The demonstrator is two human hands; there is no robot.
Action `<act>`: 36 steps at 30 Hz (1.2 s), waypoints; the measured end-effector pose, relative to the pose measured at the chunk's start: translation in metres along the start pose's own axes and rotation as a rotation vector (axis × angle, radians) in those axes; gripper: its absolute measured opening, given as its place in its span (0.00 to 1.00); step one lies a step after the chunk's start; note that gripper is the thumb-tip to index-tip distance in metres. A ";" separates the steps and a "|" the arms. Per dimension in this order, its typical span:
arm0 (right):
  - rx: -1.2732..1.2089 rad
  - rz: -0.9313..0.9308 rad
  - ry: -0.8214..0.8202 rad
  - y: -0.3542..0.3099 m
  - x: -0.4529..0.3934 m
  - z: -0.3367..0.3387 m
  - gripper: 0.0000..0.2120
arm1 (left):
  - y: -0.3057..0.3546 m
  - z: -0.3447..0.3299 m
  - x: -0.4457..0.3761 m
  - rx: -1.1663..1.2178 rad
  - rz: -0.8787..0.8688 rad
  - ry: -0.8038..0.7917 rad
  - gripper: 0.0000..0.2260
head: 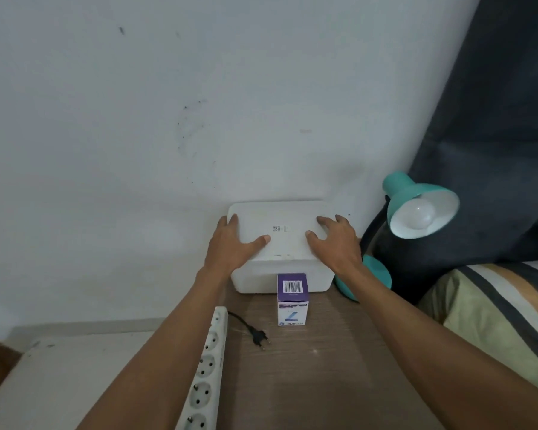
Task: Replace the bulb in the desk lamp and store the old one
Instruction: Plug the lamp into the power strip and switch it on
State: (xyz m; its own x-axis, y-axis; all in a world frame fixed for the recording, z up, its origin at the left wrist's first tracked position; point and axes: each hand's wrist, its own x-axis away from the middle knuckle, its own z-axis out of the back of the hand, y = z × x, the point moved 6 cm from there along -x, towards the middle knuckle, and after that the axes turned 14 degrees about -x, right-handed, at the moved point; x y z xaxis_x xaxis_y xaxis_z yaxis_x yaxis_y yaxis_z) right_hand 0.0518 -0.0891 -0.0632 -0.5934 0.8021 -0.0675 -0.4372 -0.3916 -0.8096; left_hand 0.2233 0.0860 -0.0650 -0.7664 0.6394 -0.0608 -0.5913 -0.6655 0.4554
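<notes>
A white lidded storage box (280,274) stands against the wall at the back of the wooden table (317,367). My left hand (233,243) grips the left edge of its lid (280,218), thumb on top. My right hand (336,240) lies on the lid's right side, fingers spread. A purple and white bulb carton (292,299) stands upright just in front of the box. To the right is the teal desk lamp (416,200), its shade tilted toward me with a white bulb (420,215) screwed inside. Its teal base (376,274) is partly hidden behind my right wrist.
A white power strip (207,367) lies along the table's left edge. The lamp's black plug (258,336) lies loose beside it, unplugged. A dark curtain (494,119) hangs at right above a striped bed cover (494,308). The white wall is close behind the box.
</notes>
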 end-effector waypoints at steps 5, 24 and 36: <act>0.060 0.145 0.106 -0.028 0.020 0.003 0.22 | -0.020 0.008 0.027 0.050 -0.023 -0.032 0.43; 0.406 0.191 -0.335 -0.017 0.165 -0.160 0.08 | -0.138 -0.048 0.254 0.343 -0.018 -0.234 0.43; 0.454 0.109 -0.263 -0.018 0.169 -0.162 0.10 | -0.137 -0.060 0.254 0.344 -0.122 -0.270 0.55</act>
State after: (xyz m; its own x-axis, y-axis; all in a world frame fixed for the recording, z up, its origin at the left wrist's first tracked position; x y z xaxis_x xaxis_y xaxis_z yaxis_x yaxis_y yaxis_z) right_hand 0.0689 0.1263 -0.1549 -0.7758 0.6283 0.0583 -0.5771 -0.6691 -0.4681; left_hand 0.0942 0.3167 -0.1959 -0.5762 0.8133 0.0810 -0.5204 -0.4415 0.7310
